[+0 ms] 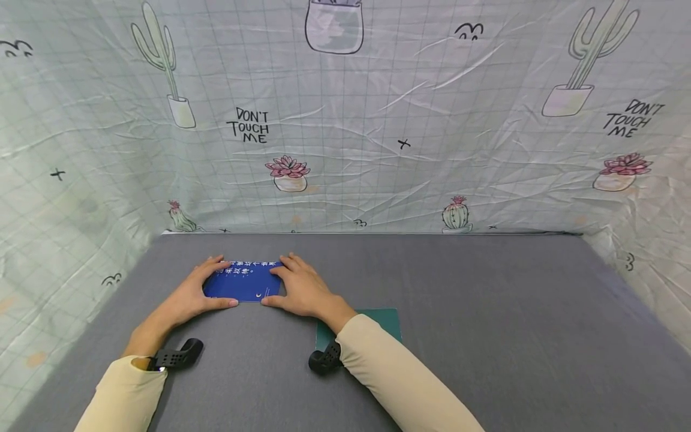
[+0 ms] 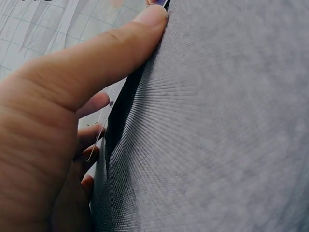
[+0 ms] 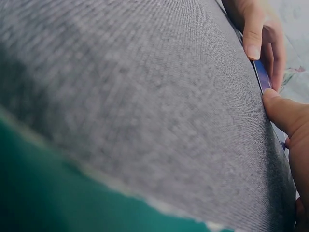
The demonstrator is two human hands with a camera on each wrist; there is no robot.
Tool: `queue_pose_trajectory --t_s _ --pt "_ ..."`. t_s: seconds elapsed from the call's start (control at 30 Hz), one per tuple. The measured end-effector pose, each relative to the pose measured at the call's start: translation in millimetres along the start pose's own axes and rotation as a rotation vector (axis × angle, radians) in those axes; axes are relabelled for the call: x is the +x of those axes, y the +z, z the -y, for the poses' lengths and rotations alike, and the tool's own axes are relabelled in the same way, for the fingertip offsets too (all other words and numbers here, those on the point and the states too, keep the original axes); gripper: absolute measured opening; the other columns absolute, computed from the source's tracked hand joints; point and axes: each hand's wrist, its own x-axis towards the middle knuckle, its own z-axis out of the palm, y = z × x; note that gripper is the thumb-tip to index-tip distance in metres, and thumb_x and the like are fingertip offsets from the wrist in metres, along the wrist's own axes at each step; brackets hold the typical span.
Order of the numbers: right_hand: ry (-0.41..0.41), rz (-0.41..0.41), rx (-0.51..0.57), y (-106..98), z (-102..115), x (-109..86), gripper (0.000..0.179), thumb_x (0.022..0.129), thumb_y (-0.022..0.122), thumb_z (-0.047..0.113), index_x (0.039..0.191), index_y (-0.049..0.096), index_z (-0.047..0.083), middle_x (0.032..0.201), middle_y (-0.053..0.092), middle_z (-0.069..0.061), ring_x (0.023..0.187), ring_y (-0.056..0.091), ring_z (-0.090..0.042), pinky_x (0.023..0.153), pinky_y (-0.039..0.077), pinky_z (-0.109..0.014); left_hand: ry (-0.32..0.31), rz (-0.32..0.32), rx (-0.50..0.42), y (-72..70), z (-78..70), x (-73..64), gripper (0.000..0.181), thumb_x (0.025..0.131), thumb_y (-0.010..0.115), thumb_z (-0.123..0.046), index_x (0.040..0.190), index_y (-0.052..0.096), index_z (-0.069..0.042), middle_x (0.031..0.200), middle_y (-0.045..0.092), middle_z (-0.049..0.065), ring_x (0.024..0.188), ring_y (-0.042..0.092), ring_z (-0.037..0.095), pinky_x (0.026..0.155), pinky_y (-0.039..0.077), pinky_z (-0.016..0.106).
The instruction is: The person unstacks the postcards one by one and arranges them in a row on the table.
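Note:
A flat blue card (image 1: 243, 287) with white Chinese characters and a small moon mark lies on the grey table, left of the middle. My left hand (image 1: 186, 295) holds its left end, fingers at the far edge and thumb along the near edge. At the other end, my right hand (image 1: 306, 289) grips it the same way. In the right wrist view both thumbs press on the near side of the card (image 3: 262, 76), of which only a thin blue strip shows. The left wrist view shows the left thumb (image 2: 111, 55) low over the table; the fingers are partly hidden.
A flat teal sheet or booklet (image 1: 384, 321) lies under the right forearm, partly covered by it. The grey table (image 1: 486, 312) meets a hanging white cloth (image 1: 378, 174) with cactus prints at the back and sides. Black wrist cameras sit on both wrists.

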Motion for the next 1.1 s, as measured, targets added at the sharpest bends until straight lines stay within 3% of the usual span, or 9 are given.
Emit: queue_pose_trajectory --t_s 0.37,0.57,0.67,0.83,1.1 --pt "-0.012 0.023 0.034 -5.3 -1.8 -4.2 0.069 0.087 0.057 0.060 0.143 0.045 0.022 0.155 0.027 -0.004 0.144 0.012 -0.021 0.114 0.019 -0.040 0.026 -0.018 -0.013 2.6 0.6 -1.3 0.091 0.074 0.081 -0.039 0.144 0.036 -0.004 0.153 0.015 0.027 0.139 0.005 0.050 0.101 0.010 0.073" --pt "-0.038 0.015 0.116 -22.9 -2.0 -14.1 0.067 0.088 0.060 0.055 0.142 0.047 0.019 0.153 0.031 -0.007 0.144 0.015 -0.026 0.112 0.022 -0.045 0.056 -0.062 -0.049 3.4 -5.9 -2.0 0.100 0.072 0.083 -0.036 0.149 0.028 -0.004 0.152 0.017 0.029 0.139 0.007 0.049 0.102 0.011 0.071" --pt "-0.065 -0.005 0.136 -35.0 -1.5 -23.9 0.065 0.089 0.059 0.054 0.142 0.048 0.018 0.152 0.033 -0.008 0.142 0.019 -0.028 0.111 0.024 -0.046 0.057 -0.096 -0.038 2.7 -20.1 -4.4 0.100 0.073 0.082 -0.038 0.149 0.027 -0.006 0.151 0.018 0.029 0.138 0.012 0.049 0.102 0.015 0.070" --pt "-0.096 -0.044 0.173 -58.1 -3.7 -50.1 0.063 0.089 0.060 0.052 0.141 0.048 0.019 0.150 0.035 -0.006 0.142 0.021 -0.025 0.109 0.028 -0.047 0.074 -0.130 -0.028 9.4 -56.7 -10.3 0.095 0.075 0.080 -0.042 0.150 0.028 -0.015 0.153 0.022 0.024 0.136 0.020 0.047 0.098 0.021 0.071" --pt "-0.131 -0.057 0.231 -78.8 -14.1 -87.1 0.062 0.091 0.061 0.046 0.143 0.045 0.016 0.151 0.033 -0.006 0.141 0.022 -0.021 0.109 0.030 -0.047 0.078 -0.131 -0.166 28.9 -106.8 -21.7 0.082 0.080 0.075 -0.042 0.147 0.035 -0.016 0.149 0.036 0.013 0.134 0.032 0.040 0.099 0.028 0.066"
